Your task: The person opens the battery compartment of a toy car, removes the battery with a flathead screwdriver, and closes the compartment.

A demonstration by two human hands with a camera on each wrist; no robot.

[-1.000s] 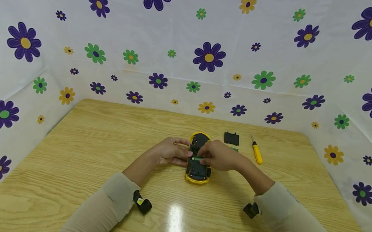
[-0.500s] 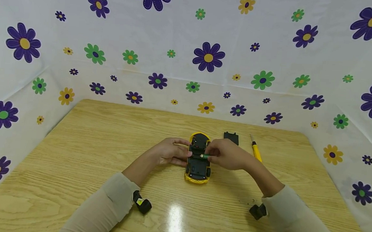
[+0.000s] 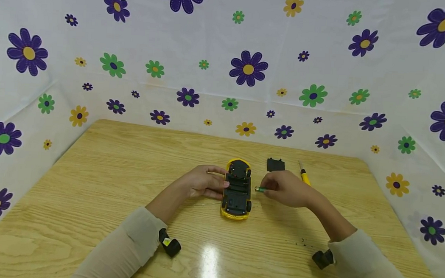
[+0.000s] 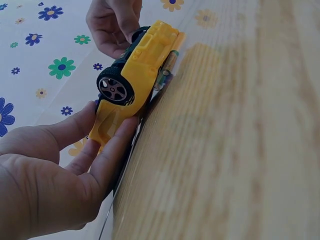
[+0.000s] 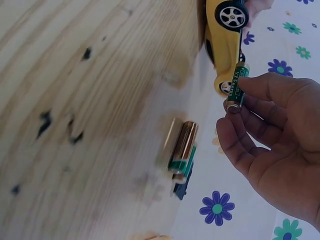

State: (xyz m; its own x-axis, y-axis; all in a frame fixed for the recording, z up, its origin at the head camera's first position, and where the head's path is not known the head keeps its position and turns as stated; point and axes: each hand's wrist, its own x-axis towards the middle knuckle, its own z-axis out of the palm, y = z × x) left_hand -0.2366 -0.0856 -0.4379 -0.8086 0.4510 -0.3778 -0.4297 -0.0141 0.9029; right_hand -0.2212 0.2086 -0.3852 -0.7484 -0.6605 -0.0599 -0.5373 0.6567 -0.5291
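A yellow toy car (image 3: pixel 236 204) lies upside down on the table, its black underside up and its battery compartment (image 3: pixel 238 183) uncovered. No battery shows in that compartment. My left hand (image 3: pixel 203 182) grips the car's left side, thumb on the upper edge and fingers along the body, as the left wrist view (image 4: pixel 55 170) also shows. To the right of the car, my right hand (image 3: pixel 286 189) pinches a green and gold battery (image 5: pixel 238 87) between thumb and fingers, apart from the car. More batteries (image 5: pixel 184 147) lie on the table below that hand in the right wrist view.
A black battery cover (image 3: pixel 275 165) lies behind my right hand. To its right is a yellow-handled screwdriver (image 3: pixel 304 176), partly hidden by that hand. Small dark bits (image 3: pixel 303 241) are scattered on the wooden table (image 3: pixel 130 150). Flowered cloth (image 3: pixel 196 69) hangs around the back and sides.
My right hand has lifted the battery out of the car's compartment and carried it right, clear of the car. My left hand stays on the car.
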